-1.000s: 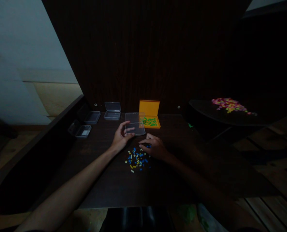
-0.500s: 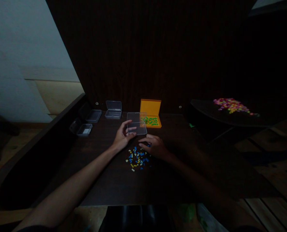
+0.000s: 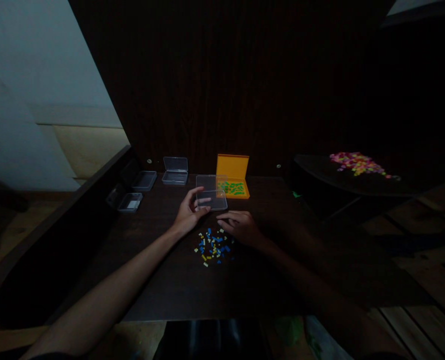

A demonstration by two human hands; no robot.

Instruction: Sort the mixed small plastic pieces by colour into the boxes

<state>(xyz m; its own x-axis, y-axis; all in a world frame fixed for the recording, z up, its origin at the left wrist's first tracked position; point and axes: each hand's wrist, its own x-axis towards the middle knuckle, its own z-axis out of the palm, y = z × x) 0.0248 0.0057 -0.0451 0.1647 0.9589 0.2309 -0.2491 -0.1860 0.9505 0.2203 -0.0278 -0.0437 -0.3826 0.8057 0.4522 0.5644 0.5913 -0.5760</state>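
Note:
My left hand (image 3: 190,209) grips a clear plastic box (image 3: 217,201) by its left side. Its transparent lid stands raised at the back, and no pieces show inside. My right hand (image 3: 239,226) hovers just to the right and in front of this box, fingers stretched loosely to the left and a little apart from the thumb. Nothing can be seen between them. Directly below lies a loose pile of small building bricks (image 3: 214,247) in blue, yellow and cream. Behind the clear box, an open orange box (image 3: 233,166) holds several green bricks (image 3: 234,188).
Open clear boxes stand at the back left: one box (image 3: 175,178) by the panel, another box (image 3: 146,180) beside it, and a smaller box (image 3: 130,202) with a white piece. Pink and yellow beads (image 3: 359,164) lie on a dark shelf at right. A raised side board (image 3: 57,215) borders the left.
My right hand's fingers have straightened and shifted slightly, showing more of the pile's upper right. My left hand and the clear box stay in place.

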